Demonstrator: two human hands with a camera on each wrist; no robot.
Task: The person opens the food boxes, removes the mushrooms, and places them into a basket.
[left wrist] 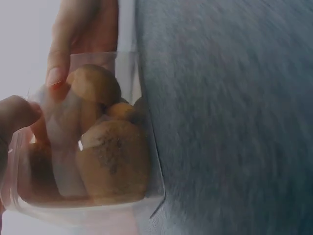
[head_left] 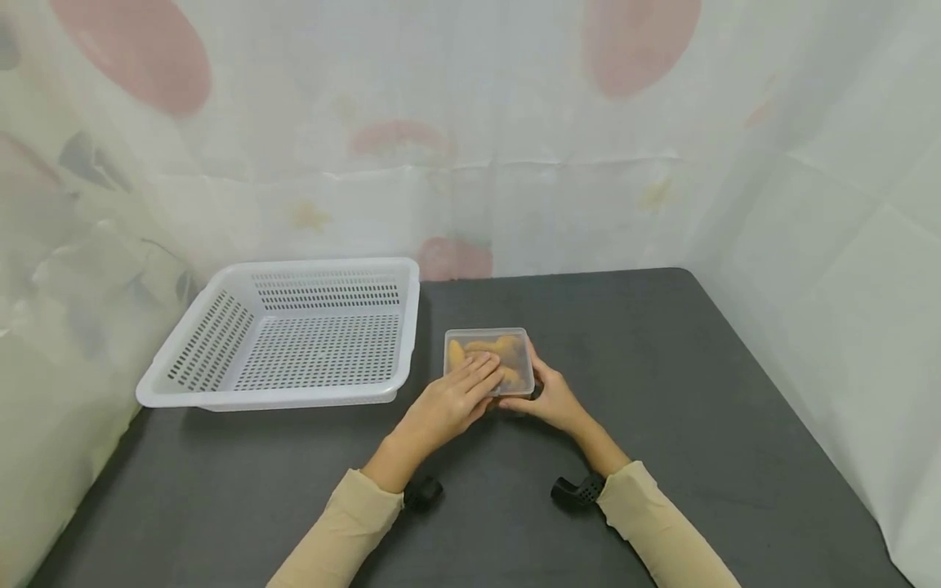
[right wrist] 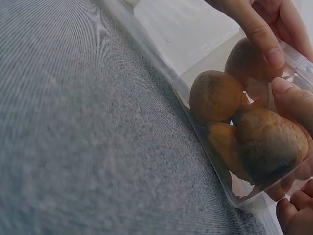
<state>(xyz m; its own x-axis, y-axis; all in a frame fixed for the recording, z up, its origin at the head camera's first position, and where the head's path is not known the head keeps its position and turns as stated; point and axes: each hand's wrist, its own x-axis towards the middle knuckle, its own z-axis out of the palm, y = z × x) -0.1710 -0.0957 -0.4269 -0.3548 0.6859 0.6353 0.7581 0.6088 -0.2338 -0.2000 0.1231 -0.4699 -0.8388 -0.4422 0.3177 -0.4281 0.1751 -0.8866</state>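
A small see-through plastic box with a lid [head_left: 479, 336] stands on the dark table. Several rounded yellow-brown pieces [right wrist: 215, 96] fill it, and their kind is unclear. Across the lid lies my left hand [head_left: 448, 402], its fingers straight and close together, pressing on top. My right hand [head_left: 551, 398] grips the box at its right side, with the thumb along the front and the fingers around the far side. In the left wrist view the box's clear front [left wrist: 115, 161] shows the pieces packed closely. Fingers from both hands meet near the lid's edge.
A white perforated basket [head_left: 408, 327] sits to the left of the box, with only its slotted floor showing inside. Behind the dark table [head_left: 662, 367] hangs a pale patterned curtain [head_left: 515, 212]. Plain white sheeting [head_left: 845, 327] borders the right side.
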